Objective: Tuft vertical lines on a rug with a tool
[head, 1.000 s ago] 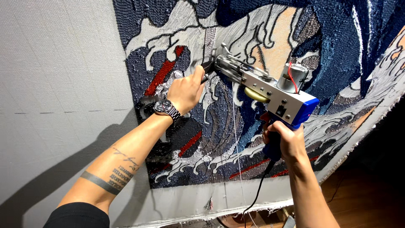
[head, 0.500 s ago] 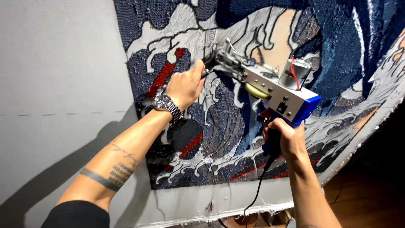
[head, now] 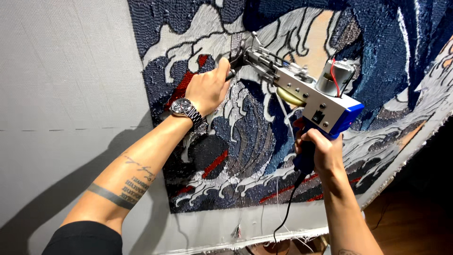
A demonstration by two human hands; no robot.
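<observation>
Head view shows a tufting gun held up against a big cloth stretched flat like a wall. The gun sits in the upper middle of the frame. Its long side slants from the blue back end at the middle right up to the metal tip at the upper middle.

The left hand is closed around the black front handle, right by the tip, so it is the hand nearest the cloth. A wristwatch sits on that wrist. The right hand is lower, curled tight around the blue grip, and a black cord hangs down from it.

The tip touches the rug picture, all dark blue, white and red waves. Plain grey cloth fills the left side. No labels or signs show.
</observation>
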